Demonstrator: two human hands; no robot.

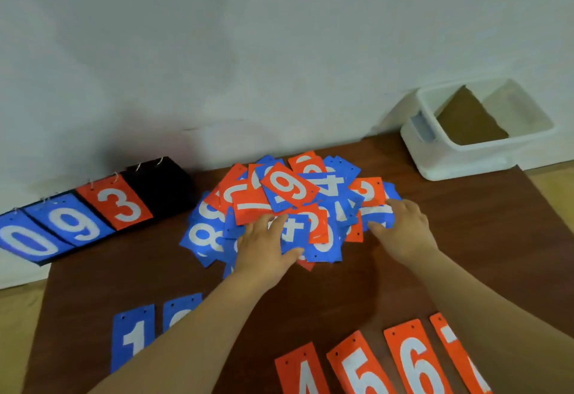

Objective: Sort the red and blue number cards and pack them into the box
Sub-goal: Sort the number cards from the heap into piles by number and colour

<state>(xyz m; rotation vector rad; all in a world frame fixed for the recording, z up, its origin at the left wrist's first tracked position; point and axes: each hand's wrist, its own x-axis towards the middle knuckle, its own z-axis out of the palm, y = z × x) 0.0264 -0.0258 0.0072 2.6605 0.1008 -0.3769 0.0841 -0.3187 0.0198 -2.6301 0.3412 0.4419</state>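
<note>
Soft even light, slight motion blur, wide-angle bending at edges

Bare surface (484,232) is lying open between the card pile (289,195) and the white box (459,157), leaving room to reach through. The flip scoreboard (102,213) is blocking the far left. Red cards (410,359) and blue cards (133,337) are covering the near edge.

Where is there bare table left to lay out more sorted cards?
Bare table: the strip between the mixed pile and the red row; the patch right of the pile, toward the white box; the patch between the scoreboard and the blue cards. Crowded: the pile itself and the near edge.
</note>
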